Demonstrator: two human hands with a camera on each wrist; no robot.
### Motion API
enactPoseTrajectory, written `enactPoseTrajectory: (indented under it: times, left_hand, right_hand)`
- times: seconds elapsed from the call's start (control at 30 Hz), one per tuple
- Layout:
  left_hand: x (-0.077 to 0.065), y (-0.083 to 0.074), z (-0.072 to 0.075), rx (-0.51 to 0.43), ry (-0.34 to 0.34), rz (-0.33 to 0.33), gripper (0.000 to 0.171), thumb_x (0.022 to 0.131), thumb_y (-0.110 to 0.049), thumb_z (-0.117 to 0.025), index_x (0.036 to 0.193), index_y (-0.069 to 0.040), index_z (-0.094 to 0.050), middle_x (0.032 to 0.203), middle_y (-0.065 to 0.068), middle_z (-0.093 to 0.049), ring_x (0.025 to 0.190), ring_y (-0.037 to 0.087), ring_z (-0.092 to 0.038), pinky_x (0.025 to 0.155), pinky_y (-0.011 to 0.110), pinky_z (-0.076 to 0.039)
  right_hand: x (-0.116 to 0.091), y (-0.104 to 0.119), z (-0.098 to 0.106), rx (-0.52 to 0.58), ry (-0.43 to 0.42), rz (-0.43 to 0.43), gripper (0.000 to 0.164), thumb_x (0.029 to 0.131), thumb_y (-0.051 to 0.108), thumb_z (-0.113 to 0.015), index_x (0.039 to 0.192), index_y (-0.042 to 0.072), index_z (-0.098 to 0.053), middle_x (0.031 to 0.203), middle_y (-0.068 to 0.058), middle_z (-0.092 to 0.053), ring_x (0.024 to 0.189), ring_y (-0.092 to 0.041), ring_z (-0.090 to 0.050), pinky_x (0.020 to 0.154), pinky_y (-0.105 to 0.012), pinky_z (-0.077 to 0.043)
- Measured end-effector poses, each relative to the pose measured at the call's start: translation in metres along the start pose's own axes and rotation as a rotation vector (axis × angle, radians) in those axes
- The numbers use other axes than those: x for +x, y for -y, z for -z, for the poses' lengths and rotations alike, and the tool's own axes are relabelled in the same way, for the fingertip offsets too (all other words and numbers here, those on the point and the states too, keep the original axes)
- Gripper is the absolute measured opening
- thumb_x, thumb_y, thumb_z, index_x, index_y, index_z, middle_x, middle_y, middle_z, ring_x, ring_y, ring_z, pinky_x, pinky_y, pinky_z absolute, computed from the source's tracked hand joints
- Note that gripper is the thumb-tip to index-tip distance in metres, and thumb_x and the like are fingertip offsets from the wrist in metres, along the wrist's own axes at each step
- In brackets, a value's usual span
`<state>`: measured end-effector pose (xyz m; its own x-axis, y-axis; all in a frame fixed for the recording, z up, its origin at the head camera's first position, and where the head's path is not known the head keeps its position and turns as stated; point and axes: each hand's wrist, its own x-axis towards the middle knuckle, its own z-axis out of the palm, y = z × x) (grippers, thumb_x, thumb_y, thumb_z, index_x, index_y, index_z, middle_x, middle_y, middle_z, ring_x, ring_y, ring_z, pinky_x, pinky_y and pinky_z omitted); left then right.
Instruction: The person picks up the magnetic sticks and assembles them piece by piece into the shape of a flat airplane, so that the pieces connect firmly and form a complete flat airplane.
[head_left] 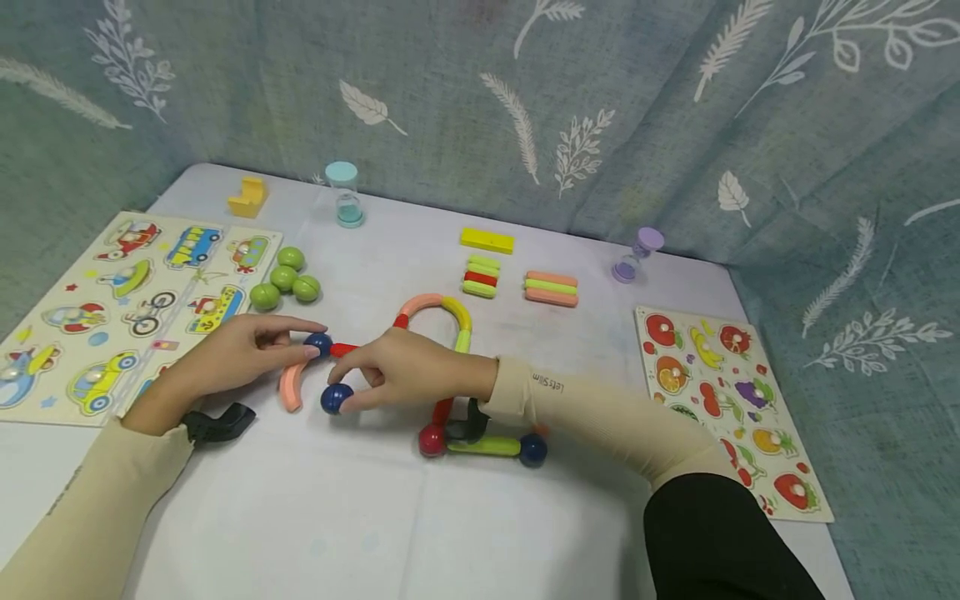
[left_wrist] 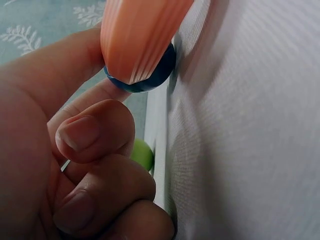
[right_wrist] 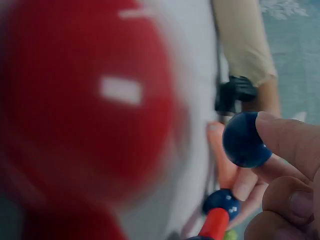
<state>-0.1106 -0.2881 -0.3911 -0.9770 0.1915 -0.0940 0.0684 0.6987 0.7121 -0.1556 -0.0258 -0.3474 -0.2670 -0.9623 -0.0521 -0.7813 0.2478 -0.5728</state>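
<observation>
My left hand [head_left: 240, 354] pinches a dark blue ball [head_left: 318, 342] between thumb and finger. An orange curved stick [head_left: 291, 387] runs from this ball toward me, and a red stick [head_left: 344, 351] joins its right side. With thumb and fingertips, my right hand [head_left: 405, 367] holds another blue ball [right_wrist: 246, 140] beside the curved stick's end, apart from it. Behind my right hand and wrist, an arch of curved orange [head_left: 422, 302] and yellow sticks [head_left: 459, 313] is partly hidden. Under that wrist lie a red ball [head_left: 432, 440], a green stick [head_left: 483, 447] and a blue ball [head_left: 533, 450].
Several green balls [head_left: 284, 277] lie beside the vehicle puzzle board [head_left: 172, 287] at left. Short sticks [head_left: 551, 288] and a yellow block [head_left: 487, 241] sit behind the arch. Sand timers [head_left: 348, 208] stand near the back edge. A fruit puzzle board [head_left: 705, 379] lies right.
</observation>
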Motion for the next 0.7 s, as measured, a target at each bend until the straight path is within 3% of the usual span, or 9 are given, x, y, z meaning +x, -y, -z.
enactPoseTrajectory:
  times: [0.17, 0.3, 0.47, 0.7]
  left_hand:
    - [-0.001, 0.002, -0.003, 0.021, -0.017, 0.016, 0.04, 0.08, -0.052, -0.066, 0.116, -0.033, -0.064, 0.067, 0.004, -0.051, 0.06, 0.02, -0.048, 0.049, 0.03, -0.034]
    - [-0.009, 0.002, 0.0, 0.075, -0.04, 0.102, 0.045, 0.076, -0.06, -0.065, 0.111, -0.033, -0.065, 0.067, 0.005, -0.049, 0.059, 0.021, -0.047, 0.048, 0.031, -0.033]
    - [-0.021, -0.002, 0.005, 0.107, -0.042, 0.198, 0.049, 0.073, -0.064, -0.065, 0.1, -0.024, -0.069, 0.063, 0.006, -0.045, 0.059, 0.02, -0.043, 0.047, 0.031, -0.029]
    - [-0.023, -0.009, 0.0, 0.087, -0.066, 0.228, 0.05, 0.072, -0.065, -0.065, 0.097, -0.022, -0.071, 0.063, 0.004, -0.043, 0.059, 0.019, -0.043, 0.048, 0.031, -0.028]
  right_hand:
    - [0.0, -0.002, -0.015, 0.012, 0.042, 0.004, 0.037, 0.082, 0.043, -0.069, 0.114, 0.026, -0.064, 0.058, 0.006, -0.046, 0.052, -0.006, -0.045, 0.051, -0.02, -0.03]
    - [0.004, 0.0, -0.02, 0.014, 0.061, 0.034, 0.038, 0.082, 0.043, -0.069, 0.116, 0.028, -0.064, 0.058, 0.006, -0.046, 0.053, -0.005, -0.044, 0.051, -0.02, -0.03]
    - [0.009, 0.002, -0.024, -0.019, 0.093, 0.056, 0.037, 0.084, 0.041, -0.067, 0.12, 0.03, -0.062, 0.057, 0.007, -0.044, 0.052, -0.005, -0.041, 0.053, -0.019, -0.028]
    - [0.01, 0.004, -0.03, -0.038, 0.089, 0.062, 0.039, 0.086, 0.042, -0.064, 0.123, 0.032, -0.06, 0.057, 0.008, -0.043, 0.052, -0.005, -0.039, 0.052, -0.019, -0.027]
